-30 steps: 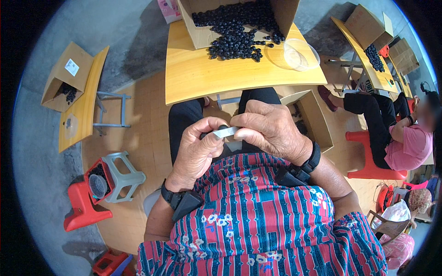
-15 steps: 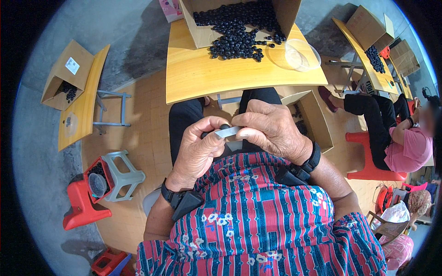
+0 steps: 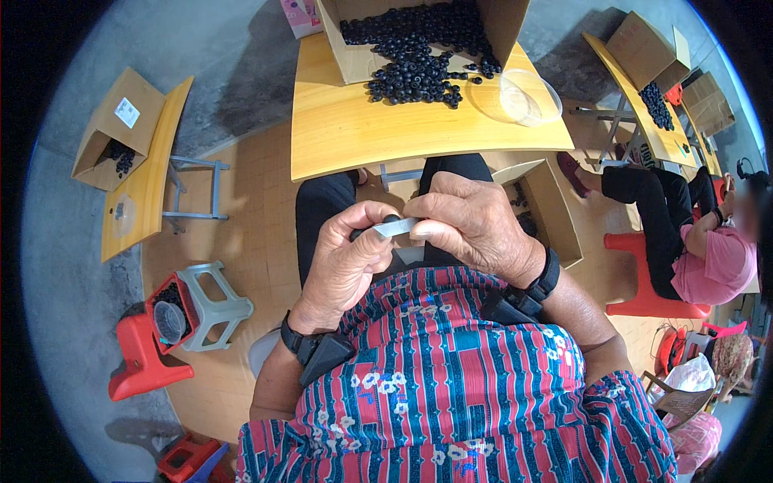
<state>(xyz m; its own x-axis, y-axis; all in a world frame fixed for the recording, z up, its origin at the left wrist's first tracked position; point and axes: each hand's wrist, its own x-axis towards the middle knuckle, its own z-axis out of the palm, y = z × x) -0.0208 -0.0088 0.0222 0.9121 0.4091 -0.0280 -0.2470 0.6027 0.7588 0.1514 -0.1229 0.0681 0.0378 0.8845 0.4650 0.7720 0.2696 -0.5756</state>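
Note:
Above my lap, my left hand (image 3: 349,251) pinches a small round black part (image 3: 391,218) between thumb and fingertips. My right hand (image 3: 475,224) is closed on a thin, flat, greyish strip like a small blade (image 3: 394,229). The strip reaches across to the left thumb and lies against or just beside the black part; the exact contact is hidden by the fingers. Ahead on the yellow table (image 3: 362,141) lies a heap of similar black parts (image 3: 415,82), spilling from a tipped cardboard box (image 3: 515,20).
A clear plastic tub (image 3: 531,101) stands at the table's right. Under its right side is an open carton (image 3: 555,217). Left are a red stool (image 3: 141,358), a grey-green stool (image 3: 213,306) and another table (image 3: 161,161). A seated person in pink (image 3: 713,258) works at the right.
The strip and my right fingertips have shifted very slightly against the black part. My left hand keeps its pinch, and the rest looks the same.

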